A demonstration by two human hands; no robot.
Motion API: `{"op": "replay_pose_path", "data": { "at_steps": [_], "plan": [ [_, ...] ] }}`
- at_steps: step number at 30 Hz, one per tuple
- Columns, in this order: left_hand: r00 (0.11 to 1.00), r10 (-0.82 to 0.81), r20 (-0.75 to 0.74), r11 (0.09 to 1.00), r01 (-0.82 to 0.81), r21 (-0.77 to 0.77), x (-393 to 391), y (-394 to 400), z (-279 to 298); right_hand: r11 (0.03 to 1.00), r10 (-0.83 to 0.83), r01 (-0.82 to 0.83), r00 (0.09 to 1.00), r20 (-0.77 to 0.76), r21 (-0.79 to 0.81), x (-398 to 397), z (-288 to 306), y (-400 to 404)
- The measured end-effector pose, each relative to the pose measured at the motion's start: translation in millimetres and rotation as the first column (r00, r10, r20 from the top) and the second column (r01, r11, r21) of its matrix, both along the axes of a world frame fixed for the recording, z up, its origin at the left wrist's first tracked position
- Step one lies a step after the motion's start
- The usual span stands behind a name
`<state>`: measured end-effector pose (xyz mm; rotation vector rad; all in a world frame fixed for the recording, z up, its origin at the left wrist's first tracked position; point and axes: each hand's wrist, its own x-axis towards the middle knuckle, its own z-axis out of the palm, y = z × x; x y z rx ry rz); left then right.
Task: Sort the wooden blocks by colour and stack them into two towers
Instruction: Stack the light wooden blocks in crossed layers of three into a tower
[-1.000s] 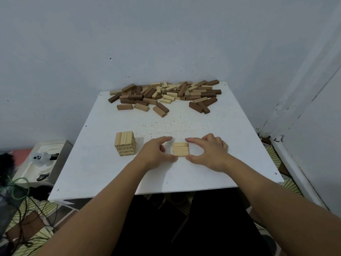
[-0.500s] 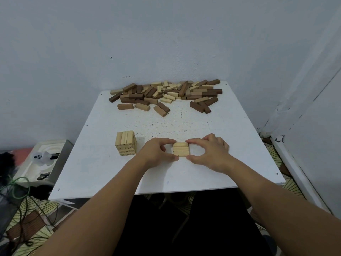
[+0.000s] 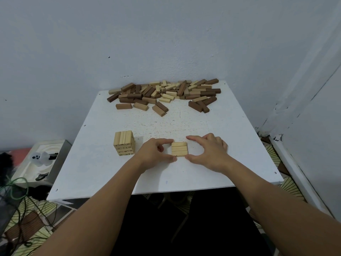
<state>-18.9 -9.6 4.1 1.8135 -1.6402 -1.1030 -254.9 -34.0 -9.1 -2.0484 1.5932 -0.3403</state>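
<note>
Head view: a person's left hand (image 3: 155, 153) and right hand (image 3: 209, 152) bracket a flat row of three light blocks (image 3: 179, 149) near the front of the white worktop (image 3: 230, 145), thumbs and forefingers pinching its two ends. Just to the left stands a short tower of light blocks (image 3: 124, 143), several layers high. Most of the work appears ahead: a mixed pile of light and dark blocks (image 3: 164, 95) lies unsorted along the far edge, and no dark tower is begun.
</note>
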Motion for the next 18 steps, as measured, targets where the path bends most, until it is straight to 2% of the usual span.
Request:
{"op": "replay_pose_path", "data": {
  "at_steps": [10, 14, 18],
  "plan": [
    [0.999, 0.03, -0.036, 0.999, -0.031, -0.015, 1.7, 4.7, -2.2, 0.995, -0.013, 0.02, 0.998, 0.067, -0.1, -2.4, -9.7, 5.1],
    [0.998, 0.027, -0.049, 1.0, -0.026, 0.013, 1.1, 1.9, -0.4, 0.997, -0.014, 0.019, 0.998, 0.061, -0.075, -2.2, -5.1, 3.8],
    [0.998, 0.036, -0.058, 0.998, -0.033, 0.055, -0.3, -2.1, 1.5, 1.0, 0.02, -0.02, 0.999, -0.026, -0.001, -0.2, 0.5, -0.2]
  ]
}}
